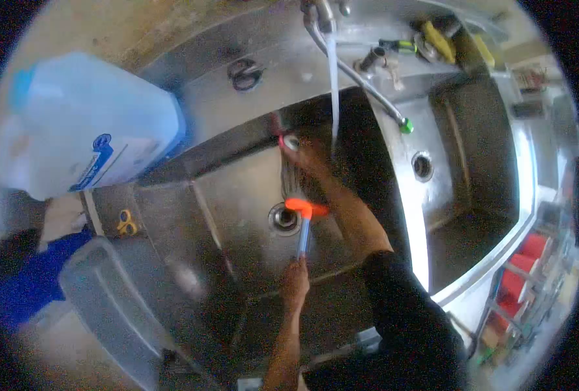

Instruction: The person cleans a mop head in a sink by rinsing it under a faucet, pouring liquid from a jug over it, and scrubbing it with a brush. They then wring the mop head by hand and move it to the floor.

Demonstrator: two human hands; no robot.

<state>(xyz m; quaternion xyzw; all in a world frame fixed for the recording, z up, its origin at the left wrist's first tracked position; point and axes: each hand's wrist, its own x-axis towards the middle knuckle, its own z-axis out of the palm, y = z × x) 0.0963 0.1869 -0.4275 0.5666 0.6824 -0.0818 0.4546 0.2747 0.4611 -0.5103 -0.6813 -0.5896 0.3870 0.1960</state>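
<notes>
- Brush [304,228]: centre of the frame, over the sink basin [237,195] and just right of the drain [284,219]. It has a pale blue handle, with the orange head at the upper end. Judged light and stiff. The wet plastic handle is probably slippery, so it is best taken low on the handle, clear of the head.
- Left hand [295,285]: lower centre. The grip is closed round the bottom end of the brush handle. The forearm rises from the lower edge with a straight wrist, and the brush points up the frame.
- Right hand [308,156]: above centre. The fingers are wrapped round a dark object [294,177] with a pale round end and a reddish rim; blur hides what it is. Judged rigid and wet, so a full wrap suits it better than a fingertip pinch.
- Right arm: black sleeve [400,306] at lower right. The forearm stretches diagonally up and left across the basin.
- Water stream [332,91]: falls from the tap [320,16] at top centre, just right of the right hand.
- Surroundings: pale blue jug [87,124] at upper left, yellow scissors [127,223] at left, clear tub [107,293] at lower left, second basin [478,163] at right.
</notes>
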